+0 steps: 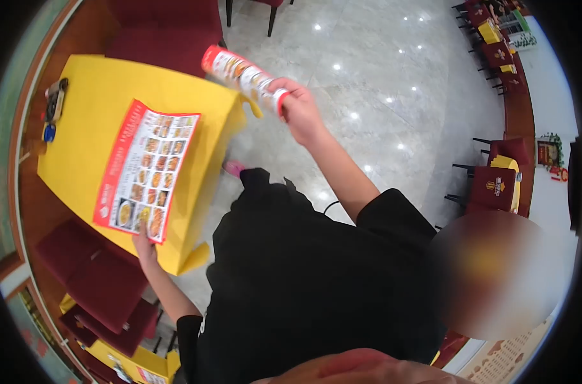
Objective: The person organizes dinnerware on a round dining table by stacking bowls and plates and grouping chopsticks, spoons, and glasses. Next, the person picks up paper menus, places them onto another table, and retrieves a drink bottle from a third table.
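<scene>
A flat menu sheet [151, 163] with a red border and rows of dish photos lies across the yellow-covered table [80, 153]. My left hand [147, 248] grips its near edge, thumb on top and the other fingers mostly hidden beneath. Away from the table, over the grey floor, my right hand [299, 112] holds a second menu [243, 77] by one end. That menu is bent or rolled into a narrow strip, with dish photos and red edges facing up. Its far end reaches toward the table's corner.
Small items, one with a blue part [49, 132], stand at the table's wall side. Dark red chairs [92, 275] flank the table on both sides. A shiny tiled floor [380, 128] stretches right, toward more yellow tables and red chairs [493, 185] along the far wall.
</scene>
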`<action>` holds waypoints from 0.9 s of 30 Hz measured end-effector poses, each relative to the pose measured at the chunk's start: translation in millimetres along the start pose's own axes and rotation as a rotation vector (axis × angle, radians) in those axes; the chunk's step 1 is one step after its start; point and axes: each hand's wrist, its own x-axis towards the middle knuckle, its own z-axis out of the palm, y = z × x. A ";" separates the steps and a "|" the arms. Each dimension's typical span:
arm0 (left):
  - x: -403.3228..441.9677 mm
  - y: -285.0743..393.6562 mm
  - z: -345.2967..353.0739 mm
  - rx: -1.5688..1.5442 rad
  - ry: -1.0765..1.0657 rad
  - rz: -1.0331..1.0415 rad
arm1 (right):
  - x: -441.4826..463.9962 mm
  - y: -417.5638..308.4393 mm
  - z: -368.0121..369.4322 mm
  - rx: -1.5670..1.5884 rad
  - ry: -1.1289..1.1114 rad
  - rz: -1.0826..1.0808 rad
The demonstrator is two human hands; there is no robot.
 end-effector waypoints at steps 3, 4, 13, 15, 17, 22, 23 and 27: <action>70.9 -21.5 38.2 0.103 -0.037 -0.033 | 38.8 5.6 57.7 -0.049 -0.082 -0.036; 90.3 -28.4 28.7 0.191 -0.034 -0.090 | 42.5 13.7 93.6 -0.051 -0.118 -0.038; 146.0 -76.9 16.7 0.454 0.141 -0.030 | 45.7 -9.2 204.5 0.317 -0.472 0.157; 165.6 -108.2 -6.2 0.471 0.207 -0.004 | 56.7 -5.7 216.1 0.525 -0.528 0.180; 158.8 -110.3 -6.8 0.520 0.211 -0.116 | 63.8 -11.1 219.2 0.737 -0.556 0.361; 165.0 -146.8 55.8 0.687 0.550 0.070 | 116.3 5.9 223.8 1.034 -0.525 0.425; 131.4 -74.6 118.7 -0.183 0.281 -0.095 | 136.4 9.8 219.1 0.944 -0.440 0.485; 91.0 24.3 193.4 -1.015 -0.176 -0.204 | 206.6 55.6 191.4 0.877 -0.514 0.567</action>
